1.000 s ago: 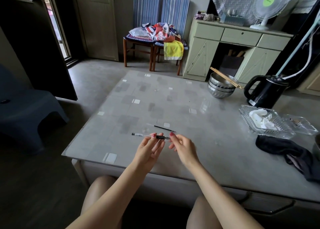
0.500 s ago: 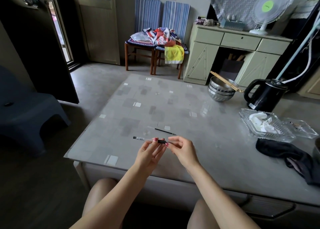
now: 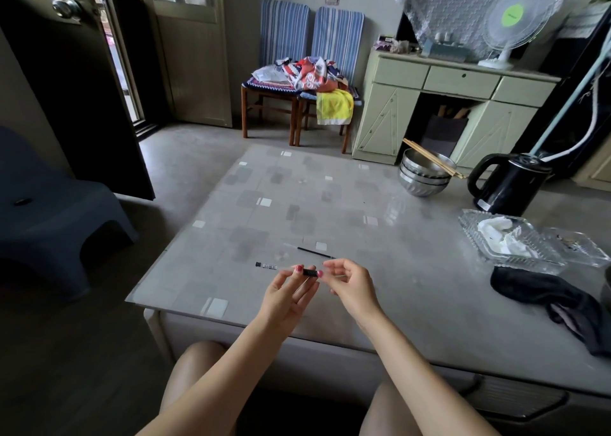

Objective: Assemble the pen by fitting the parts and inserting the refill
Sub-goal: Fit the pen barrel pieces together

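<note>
Head view, glass-topped table (image 3: 429,287), kettle (image 3: 509,184), chairs (image 3: 310,82)

Left hand (image 3: 287,298) pinches pen barrel (image 3: 291,269) at its black grip (image 3: 310,272), right hand (image 3: 351,283) curled at the barrel's end. Refill (image 3: 314,253) lies on worktop (image 3: 380,270) just beyond.

A home living room: clothes-laden striped chairs (image 3: 310,72), a fan (image 3: 515,19) on a cabinet (image 3: 456,105), a kettle (image 3: 509,184) on the table (image 3: 330,204).
</note>
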